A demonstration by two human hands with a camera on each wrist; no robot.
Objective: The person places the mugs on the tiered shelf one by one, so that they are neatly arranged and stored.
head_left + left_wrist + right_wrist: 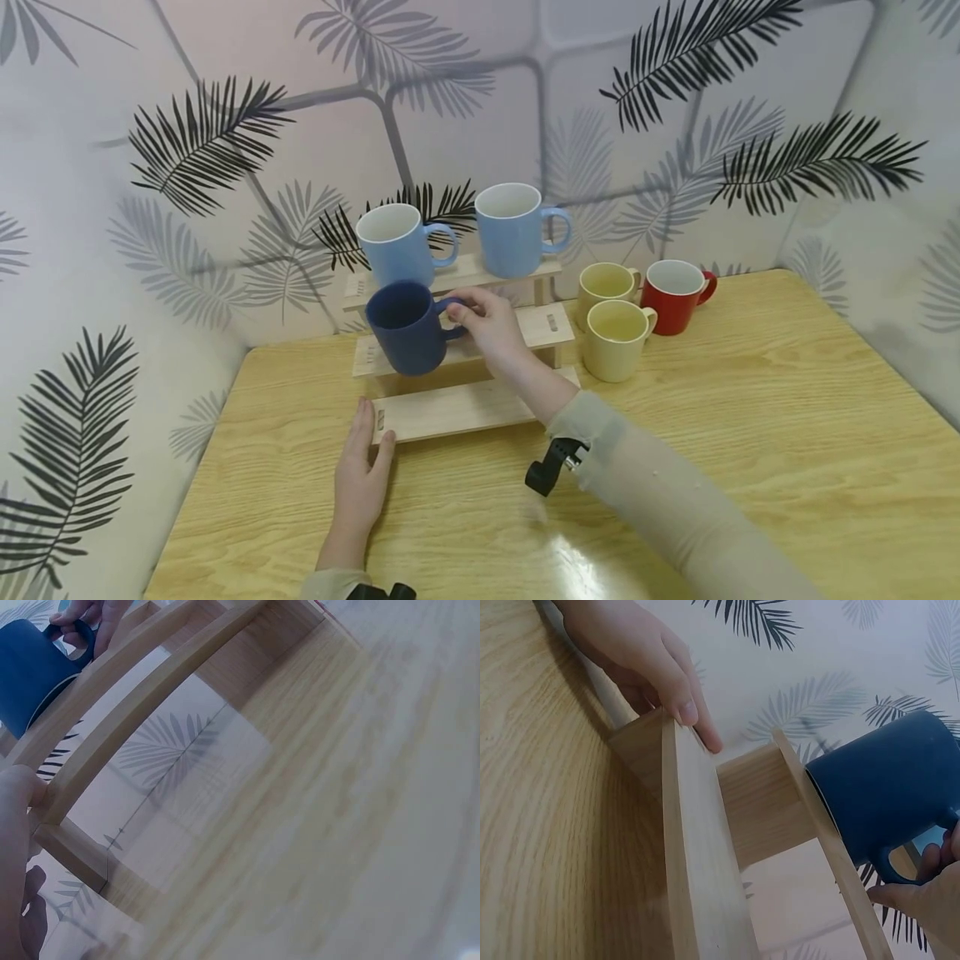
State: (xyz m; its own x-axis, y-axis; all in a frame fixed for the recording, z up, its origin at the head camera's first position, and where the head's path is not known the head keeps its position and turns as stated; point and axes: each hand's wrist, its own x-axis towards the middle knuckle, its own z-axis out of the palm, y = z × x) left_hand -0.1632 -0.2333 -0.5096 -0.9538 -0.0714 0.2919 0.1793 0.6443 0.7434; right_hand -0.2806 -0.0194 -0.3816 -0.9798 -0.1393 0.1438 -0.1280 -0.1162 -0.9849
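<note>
We pinch the dark blue mug by its handle in our right grip, at the left end of the middle wooden shelf; our left grip, fingers extended, touches the bottom shelf's left end.

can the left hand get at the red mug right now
Probably not easily: the left hand is at the left end of the wooden rack, the red mug stands past its right end, and the right forearm reaches across between.
</note>
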